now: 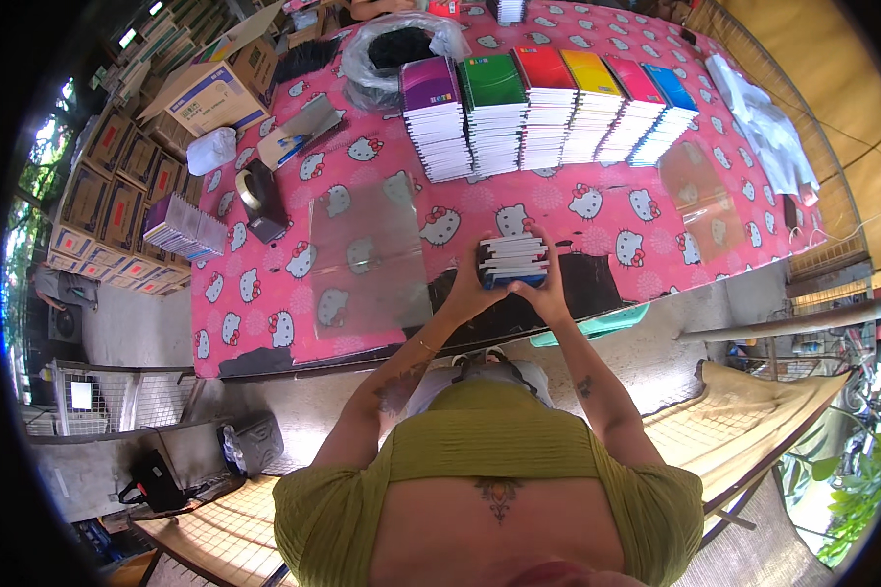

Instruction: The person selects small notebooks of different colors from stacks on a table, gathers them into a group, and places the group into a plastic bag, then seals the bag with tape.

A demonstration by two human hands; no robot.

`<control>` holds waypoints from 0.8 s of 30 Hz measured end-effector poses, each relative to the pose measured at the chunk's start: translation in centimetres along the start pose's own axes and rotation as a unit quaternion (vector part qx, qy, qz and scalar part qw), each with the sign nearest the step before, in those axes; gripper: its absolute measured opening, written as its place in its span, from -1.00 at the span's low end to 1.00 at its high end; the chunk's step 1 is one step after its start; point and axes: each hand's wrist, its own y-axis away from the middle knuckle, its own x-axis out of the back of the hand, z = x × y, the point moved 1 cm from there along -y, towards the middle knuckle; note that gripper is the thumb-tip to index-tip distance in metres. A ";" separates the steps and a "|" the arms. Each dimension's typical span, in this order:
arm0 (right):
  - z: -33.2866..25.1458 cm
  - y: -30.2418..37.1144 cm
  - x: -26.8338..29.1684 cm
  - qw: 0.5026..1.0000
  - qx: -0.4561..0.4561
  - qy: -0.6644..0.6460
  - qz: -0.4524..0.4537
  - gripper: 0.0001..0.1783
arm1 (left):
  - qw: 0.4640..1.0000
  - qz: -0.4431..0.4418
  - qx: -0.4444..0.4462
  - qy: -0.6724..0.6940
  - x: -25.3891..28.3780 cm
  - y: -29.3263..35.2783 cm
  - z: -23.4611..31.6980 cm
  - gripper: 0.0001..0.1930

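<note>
Between my two hands at the table's near edge is a small stack of notebooks (514,258), their white page edges facing up and a blue cover at the near side. My left hand (471,284) grips the stack's left side, and my right hand (546,291) closes round its right side. Both thumbs come together at the near end. Beyond them stands a row of tall notebook stacks, with purple (431,122), green (494,115), red (547,106), yellow (593,106), pink (636,110) and blue (666,115) covers.
Clear plastic sheets (370,259) lie on the pink patterned tablecloth (264,284). At the left are a tape dispenser (261,201), a purple notebook stack (183,227) and an open cardboard box (220,93). A plastic bag (401,49) sits far back; white bags (759,127) lie right.
</note>
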 end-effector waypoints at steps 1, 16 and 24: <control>-0.3 -0.2 -0.6 1.000 -0.007 0.010 -0.009 0.23 | 1.000 0.012 -0.004 -0.006 -0.4 0.2 -0.2 -0.01; 1.3 -1.3 1.7 0.990 0.023 0.118 -0.070 -0.02 | 0.990 -0.017 0.040 -0.133 -0.2 0.0 -2.0 -0.11; 1.1 -1.8 2.6 0.988 -0.039 0.130 -0.075 -0.06 | 0.930 -0.107 0.090 -0.341 1.8 -2.8 5.9 -0.01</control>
